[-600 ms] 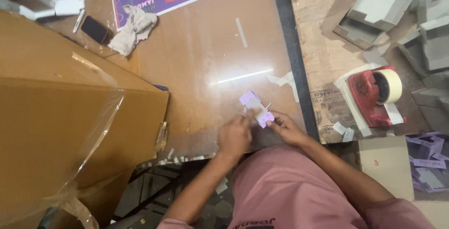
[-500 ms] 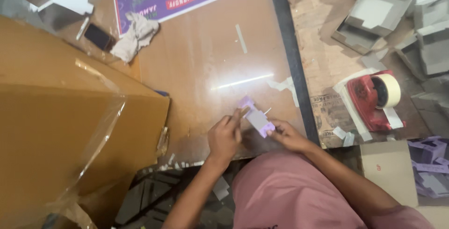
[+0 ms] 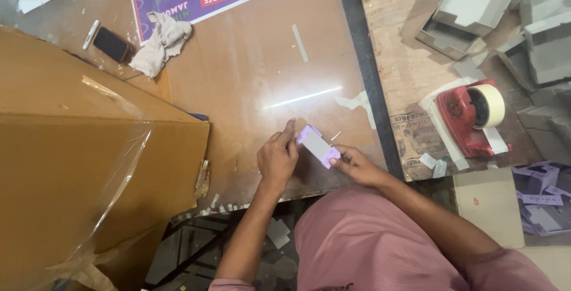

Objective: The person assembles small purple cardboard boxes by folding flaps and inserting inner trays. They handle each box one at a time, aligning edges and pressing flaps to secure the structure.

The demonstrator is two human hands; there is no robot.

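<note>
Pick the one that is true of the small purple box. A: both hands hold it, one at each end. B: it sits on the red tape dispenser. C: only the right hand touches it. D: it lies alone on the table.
A: the left hand and the right hand each grip one end of the small purple box over the table.

A small pale-purple card box lies tilted above the table edge.
</note>
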